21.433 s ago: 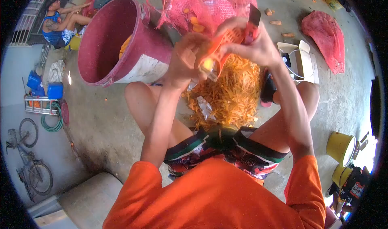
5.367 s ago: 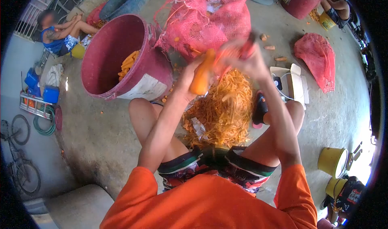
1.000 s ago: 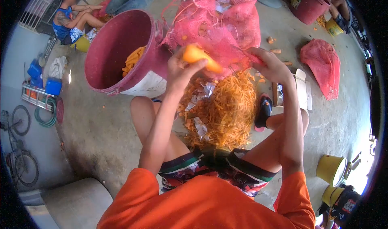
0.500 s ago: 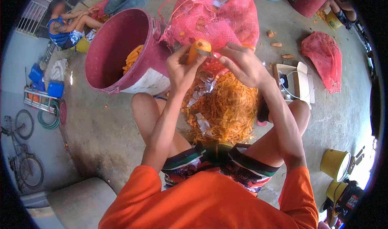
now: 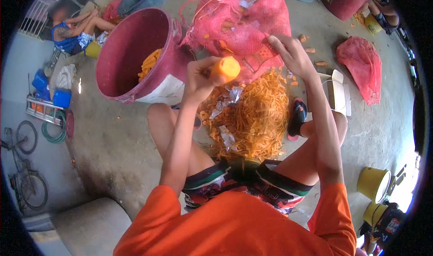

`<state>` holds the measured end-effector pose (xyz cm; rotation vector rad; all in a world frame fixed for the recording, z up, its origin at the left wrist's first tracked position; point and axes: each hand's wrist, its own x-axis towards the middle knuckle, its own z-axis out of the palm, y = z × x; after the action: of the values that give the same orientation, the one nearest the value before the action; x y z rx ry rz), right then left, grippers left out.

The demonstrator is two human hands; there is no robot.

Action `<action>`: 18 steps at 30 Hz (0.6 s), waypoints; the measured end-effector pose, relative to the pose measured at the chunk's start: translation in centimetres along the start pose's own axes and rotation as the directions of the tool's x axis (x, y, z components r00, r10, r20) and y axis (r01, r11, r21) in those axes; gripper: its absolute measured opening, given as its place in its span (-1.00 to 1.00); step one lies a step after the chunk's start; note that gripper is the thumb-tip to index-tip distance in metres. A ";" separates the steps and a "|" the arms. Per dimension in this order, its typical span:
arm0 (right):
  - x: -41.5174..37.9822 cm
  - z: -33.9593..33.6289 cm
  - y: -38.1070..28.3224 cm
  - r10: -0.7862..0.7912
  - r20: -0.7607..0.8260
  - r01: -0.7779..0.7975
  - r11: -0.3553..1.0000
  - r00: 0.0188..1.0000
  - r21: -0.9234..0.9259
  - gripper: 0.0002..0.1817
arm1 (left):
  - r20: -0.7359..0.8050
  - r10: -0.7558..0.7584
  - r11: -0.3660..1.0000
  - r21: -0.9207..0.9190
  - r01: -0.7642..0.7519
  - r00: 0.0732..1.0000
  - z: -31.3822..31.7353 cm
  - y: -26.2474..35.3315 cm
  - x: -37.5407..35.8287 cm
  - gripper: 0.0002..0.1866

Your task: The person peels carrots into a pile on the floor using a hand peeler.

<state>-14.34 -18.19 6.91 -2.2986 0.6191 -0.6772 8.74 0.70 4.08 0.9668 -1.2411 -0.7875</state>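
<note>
My left hand (image 5: 197,77) grips a peeled orange carrot (image 5: 225,69), held up with its cut end toward the camera. My right hand (image 5: 291,55) is off to the right, apart from the carrot. It holds a red-handled peeler (image 5: 255,62) whose metal blade points left toward the carrot. Below both hands, a heap of orange carrot peels (image 5: 255,114) lies on the concrete floor between my knees. A maroon bucket (image 5: 118,82) with peeled carrots (image 5: 149,64) inside stands just left of my left hand.
A pink mesh sack (image 5: 239,16) of carrots sits behind my hands, and another pink sack (image 5: 361,66) lies at the right. Also around are a white box (image 5: 338,93), a sandal (image 5: 297,118), yellow buckets (image 5: 374,183), a seated person (image 5: 72,30) and a bicycle (image 5: 22,183).
My hands have come apart: the right hand with the peeler moved up and to the right, off the carrot. The left hand turned the carrot's cut end toward the camera.
</note>
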 end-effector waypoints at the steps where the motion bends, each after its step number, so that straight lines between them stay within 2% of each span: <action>1: -0.3 -0.5 -0.8 -0.016 -0.010 0.016 1.000 1.000 0.016 -0.61 | -0.015 0.004 1.000 -0.004 -0.004 1.000 0.0 0.0 -0.1 -0.40; 2: -0.7 -0.4 -1.9 -0.023 -0.003 0.023 1.000 1.000 0.013 -0.61 | -0.043 -0.016 0.995 0.096 0.020 0.999 -0.1 0.2 0.1 -0.39; 4: -1.6 0.6 -3.8 -0.180 0.107 0.170 0.981 0.978 0.099 -0.61 | -0.084 -0.061 0.952 0.295 0.084 0.995 -0.3 0.6 0.6 -0.38; 5: -1.4 1.1 -3.8 -0.334 0.156 0.325 0.942 0.929 0.083 -0.62 | -0.093 -0.029 0.955 0.290 0.055 0.995 0.0 0.6 0.7 -0.51; 8: -1.8 1.6 -5.5 -0.354 0.179 0.343 0.935 0.918 0.087 -0.62 | -0.086 0.037 0.926 0.378 -0.002 0.996 0.0 0.0 0.7 -0.56; 11: -1.8 1.8 -5.2 -0.346 0.194 0.340 0.938 0.918 0.062 -0.66 | -0.145 0.050 0.945 0.328 0.000 0.988 0.6 0.2 0.8 -0.59; 14: -1.3 2.2 -4.3 -0.336 0.153 0.335 0.942 0.929 0.032 -0.65 | -0.120 0.004 0.945 0.324 0.035 0.993 0.6 1.1 0.8 -0.57; 16: -0.7 2.6 -2.7 -0.341 0.122 0.342 0.940 0.932 0.014 -0.63 | -0.114 0.025 0.957 0.289 0.009 0.993 -0.2 0.5 0.5 -0.55; 18: 0.0 2.8 -0.4 -0.198 0.027 0.200 0.977 0.980 -0.077 -0.62 | -0.109 0.054 0.965 0.261 -0.024 0.993 -0.4 0.5 0.3 -0.53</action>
<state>-12.58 -16.65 5.36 -2.4607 0.4162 -0.7342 9.21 0.72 4.66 1.1797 -1.2785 -0.5377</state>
